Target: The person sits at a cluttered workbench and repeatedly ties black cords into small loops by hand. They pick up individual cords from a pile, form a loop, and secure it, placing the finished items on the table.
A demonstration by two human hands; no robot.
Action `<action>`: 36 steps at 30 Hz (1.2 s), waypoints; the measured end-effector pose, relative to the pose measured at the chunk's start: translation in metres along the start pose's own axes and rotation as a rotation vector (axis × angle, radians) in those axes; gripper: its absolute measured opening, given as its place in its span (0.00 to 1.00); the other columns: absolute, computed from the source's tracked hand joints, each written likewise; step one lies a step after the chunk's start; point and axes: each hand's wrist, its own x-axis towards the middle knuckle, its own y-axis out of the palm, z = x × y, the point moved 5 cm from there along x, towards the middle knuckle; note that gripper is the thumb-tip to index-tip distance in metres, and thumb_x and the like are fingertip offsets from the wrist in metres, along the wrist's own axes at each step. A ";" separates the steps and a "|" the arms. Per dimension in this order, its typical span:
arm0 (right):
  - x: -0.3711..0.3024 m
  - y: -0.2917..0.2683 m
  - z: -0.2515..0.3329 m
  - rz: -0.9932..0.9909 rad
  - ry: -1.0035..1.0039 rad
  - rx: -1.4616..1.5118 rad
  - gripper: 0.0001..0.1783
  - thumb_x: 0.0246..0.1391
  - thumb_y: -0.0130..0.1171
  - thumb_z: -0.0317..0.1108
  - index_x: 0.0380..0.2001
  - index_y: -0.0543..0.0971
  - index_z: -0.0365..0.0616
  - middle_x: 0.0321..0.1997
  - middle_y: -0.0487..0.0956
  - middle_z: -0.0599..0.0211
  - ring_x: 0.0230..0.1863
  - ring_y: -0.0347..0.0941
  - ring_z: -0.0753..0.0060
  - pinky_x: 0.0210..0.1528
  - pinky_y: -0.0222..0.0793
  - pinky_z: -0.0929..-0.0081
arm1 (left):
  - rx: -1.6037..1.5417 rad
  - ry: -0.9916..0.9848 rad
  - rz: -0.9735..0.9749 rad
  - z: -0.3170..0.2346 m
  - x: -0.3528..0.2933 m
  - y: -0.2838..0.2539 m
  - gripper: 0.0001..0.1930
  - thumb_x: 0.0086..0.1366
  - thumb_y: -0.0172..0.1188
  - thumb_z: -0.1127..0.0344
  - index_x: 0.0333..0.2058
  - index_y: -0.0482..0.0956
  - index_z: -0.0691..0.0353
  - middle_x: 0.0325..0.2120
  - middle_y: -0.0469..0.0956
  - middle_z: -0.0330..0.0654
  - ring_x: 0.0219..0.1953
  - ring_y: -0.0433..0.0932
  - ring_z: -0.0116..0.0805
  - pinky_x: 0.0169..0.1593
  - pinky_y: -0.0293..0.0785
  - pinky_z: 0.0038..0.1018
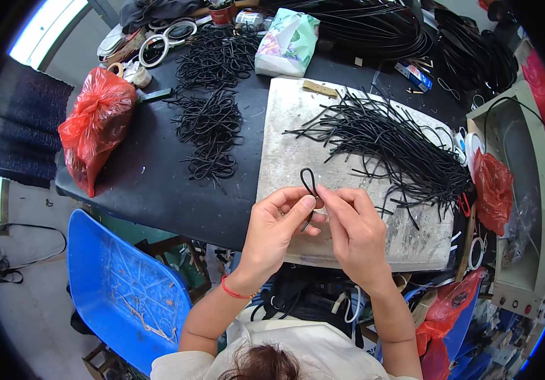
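Both my hands meet over the near part of a worn pale board point(342, 244). Between them a thin black cord point(308, 179) is bent into an upright loop, its lower end hanging beneath my fingers. My left hand point(282, 218) pinches the cord below the loop with thumb and fingers. My right hand point(356, 231) is closed at the loop's right side, fingertips on the cord. Beyond my hands, a large bunch of loose black cord lengths point(392, 145) spreads over the board. To the left, looped black cords point(208, 123) lie heaped on the dark tabletop point(152, 142).
A knotted red plastic bag point(98, 123) sits at the table's left edge, above a blue plastic tub point(120, 285). A floral tissue pack point(287, 43) and black coils point(373, 28) are at the back. On the right stand a metal casing point(519, 253) and another red bag point(493, 190).
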 end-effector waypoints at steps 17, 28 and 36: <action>-0.002 0.000 0.008 -0.005 -0.071 -0.128 0.13 0.41 0.57 0.19 0.35 0.75 0.37 0.30 0.74 0.60 0.30 0.72 0.61 0.31 0.69 0.70 | 0.267 0.190 -0.065 -0.010 -0.007 0.006 0.09 0.62 0.52 0.71 0.39 0.75 0.68 0.32 0.77 0.41 0.33 0.75 0.23 0.36 0.74 0.19; 0.000 -0.010 0.006 0.008 -0.108 -0.154 0.13 0.37 0.59 0.20 0.32 0.77 0.39 0.27 0.72 0.64 0.28 0.70 0.64 0.28 0.67 0.73 | 0.063 -0.123 0.057 -0.008 0.001 -0.009 0.09 0.63 0.51 0.67 0.37 0.74 0.66 0.28 0.75 0.37 0.28 0.73 0.21 0.33 0.70 0.18; -0.001 -0.005 0.008 -0.048 -0.203 -0.215 0.13 0.36 0.59 0.20 0.31 0.75 0.38 0.25 0.70 0.65 0.26 0.68 0.65 0.27 0.65 0.72 | 0.004 -0.173 0.103 -0.008 -0.004 0.001 0.09 0.61 0.54 0.70 0.37 0.75 0.69 0.29 0.77 0.41 0.31 0.76 0.26 0.35 0.74 0.22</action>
